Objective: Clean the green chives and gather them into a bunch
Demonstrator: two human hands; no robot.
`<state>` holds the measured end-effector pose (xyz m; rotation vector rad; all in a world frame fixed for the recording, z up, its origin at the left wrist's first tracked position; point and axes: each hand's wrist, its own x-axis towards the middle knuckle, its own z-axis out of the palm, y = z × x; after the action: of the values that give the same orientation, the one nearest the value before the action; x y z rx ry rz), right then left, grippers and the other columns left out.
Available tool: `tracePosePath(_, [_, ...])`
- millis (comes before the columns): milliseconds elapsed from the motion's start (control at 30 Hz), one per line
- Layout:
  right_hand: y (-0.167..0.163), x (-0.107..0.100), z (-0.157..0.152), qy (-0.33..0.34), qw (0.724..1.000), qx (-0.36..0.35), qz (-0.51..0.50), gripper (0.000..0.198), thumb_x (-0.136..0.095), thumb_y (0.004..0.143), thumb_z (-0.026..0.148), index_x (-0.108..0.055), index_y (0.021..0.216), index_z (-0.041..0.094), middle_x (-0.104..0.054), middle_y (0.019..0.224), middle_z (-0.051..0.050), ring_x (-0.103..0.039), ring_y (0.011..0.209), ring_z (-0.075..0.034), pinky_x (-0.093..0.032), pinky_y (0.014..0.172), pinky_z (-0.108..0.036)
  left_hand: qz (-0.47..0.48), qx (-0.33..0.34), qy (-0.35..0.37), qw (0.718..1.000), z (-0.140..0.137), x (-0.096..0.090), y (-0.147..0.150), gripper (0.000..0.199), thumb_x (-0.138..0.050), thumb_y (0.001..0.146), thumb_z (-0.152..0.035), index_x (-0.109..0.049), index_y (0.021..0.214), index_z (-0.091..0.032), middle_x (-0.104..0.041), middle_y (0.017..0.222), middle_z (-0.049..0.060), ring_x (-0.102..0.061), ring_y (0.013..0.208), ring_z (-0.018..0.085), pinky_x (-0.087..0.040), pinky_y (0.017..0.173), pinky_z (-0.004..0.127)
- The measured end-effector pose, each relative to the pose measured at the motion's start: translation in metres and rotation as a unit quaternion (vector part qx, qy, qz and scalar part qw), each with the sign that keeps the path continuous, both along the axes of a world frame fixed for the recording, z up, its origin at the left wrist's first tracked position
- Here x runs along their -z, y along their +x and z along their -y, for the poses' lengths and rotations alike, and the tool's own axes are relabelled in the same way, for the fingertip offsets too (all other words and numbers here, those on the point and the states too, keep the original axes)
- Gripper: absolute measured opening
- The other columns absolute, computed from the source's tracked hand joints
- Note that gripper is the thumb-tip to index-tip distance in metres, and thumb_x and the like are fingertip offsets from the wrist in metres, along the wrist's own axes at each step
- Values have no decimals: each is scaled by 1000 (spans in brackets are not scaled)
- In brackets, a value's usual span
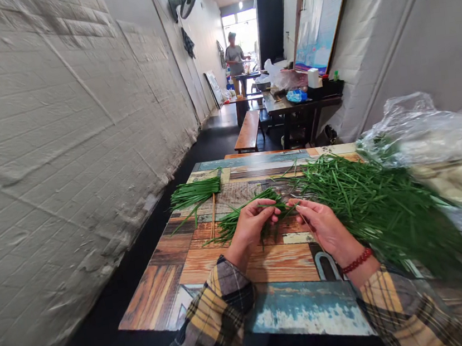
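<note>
My left hand (257, 220) is closed on a small bunch of green chives (232, 223), their blades fanning out to the left over the table. My right hand (319, 221) pinches a thin wooden skewer (307, 224) beside the near end of that bunch. The fingers hide whether the skewer's tip goes into the chives. Further left lies a neat row of chives (196, 191) with wooden skewers (213, 215) sticking out toward me. A large loose heap of chives (355, 191) spreads to the right of my right hand.
The table (220, 261) has a patchwork wood-pattern top. At its right edge sit clear plastic bags (427, 126) with pale contents. Beyond are a wooden bench (249, 130), a cluttered side table (285, 103) and a standing person (235, 57). A white brick wall (65, 159) runs along the left.
</note>
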<state>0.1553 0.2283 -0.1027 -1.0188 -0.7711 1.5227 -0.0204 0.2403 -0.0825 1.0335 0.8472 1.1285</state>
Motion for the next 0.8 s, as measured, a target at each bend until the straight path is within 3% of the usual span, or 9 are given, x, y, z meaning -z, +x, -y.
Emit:
tracePosePath(133, [-2, 2, 1, -13, 1000, -28, 0, 29, -77, 64, 31, -73, 91, 22, -69, 86, -2, -50, 52, -7, -35, 40, -17, 7, -22, 4, 1000, -2, 5, 0, 27, -74, 69, -32, -68, 87, -13, -64, 70, 2, -52, 55, 7, -38, 54, 19])
tracePosePath(300, [0, 7, -1, 9, 999, -38, 26, 31, -77, 64, 35, -73, 92, 22, -69, 98, -3, -51, 55, -7, -24, 37, -17, -30, -72, 58, 995, -5, 6, -2, 22, -70, 74, -35, -68, 74, -13, -64, 76, 3, -52, 63, 7, -39, 59, 18])
tracePosePath(400, [2, 9, -1, 10, 998, -26, 48, 34, -77, 63, 35, -72, 94, 21, -68, 97, -4, -52, 59, -8, -27, 41, -18, -1, -73, 69, 995, -7, 3, -7, 25, -64, 79, -39, -63, 75, -14, -64, 81, 4, -59, 74, 11, -45, 70, 21])
tracePosePath(467, [2, 8, 0, 22, 997, -23, 64, 37, -76, 63, 36, -71, 96, 20, -68, 87, -3, -51, 58, -8, -30, 44, -19, 11, -76, 70, 995, -8, 1, -10, 26, -61, 81, -41, -59, 76, -15, -63, 80, 3, -61, 73, 12, -47, 71, 24])
tracePosePath(633, [-3, 1, 5, 74, 992, -34, 100, 38, -72, 68, 37, -69, 99, 16, -56, 58, 4, -41, 50, -7, -27, 46, -21, -152, -118, 101, 976, -9, 4, -10, 19, -59, 79, -31, -66, 85, -15, -53, 60, -4, -46, 47, 7, -38, 51, 20])
tracePosePath(800, [-8, -4, 9, 92, 988, -48, 110, 35, -67, 71, 38, -67, 98, 16, -51, 52, 6, -38, 47, -7, -25, 46, -22, -225, -71, 130, 963, -6, 8, -1, 21, -60, 74, -24, -70, 88, -13, -56, 60, -2, -45, 54, 9, -34, 51, 20])
